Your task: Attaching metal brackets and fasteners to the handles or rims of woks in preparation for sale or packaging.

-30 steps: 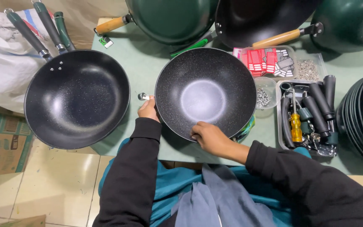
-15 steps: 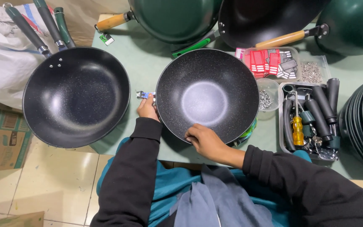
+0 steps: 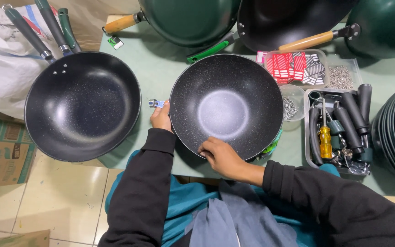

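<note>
1. A seated person is steadying a black speckled wok [image 3: 227,105] on a pale green worktop [image 3: 161,68], the handleless pan lying mouth-up directly in front of them.
2. The left hand [image 3: 162,118] is pressing against the wok's left rim, its fingers curled at the edge beside a small metal bracket [image 3: 156,104]; whether they are pinching anything cannot be told.
3. The right hand [image 3: 220,155] is gripping the near rim, thumb resting just inside the bowl.
4. The wok is looking rigid and fairly heavy, its coated inside likely slick and easily scratched; the rim, taken from two sides, is offering the surest hold.
5. A grey tray [image 3: 314,158] is holding dark handles [image 3: 350,126] and a yellow screwdriver [image 3: 325,142].
6. A clear box [image 3: 293,68] is carrying red and black tags, a bag [image 3: 341,77] is holding screws, and a small cup [image 3: 291,107] is holding more.
7. A second wok [image 3: 83,105], handle fitted, is sitting to the left.
</note>
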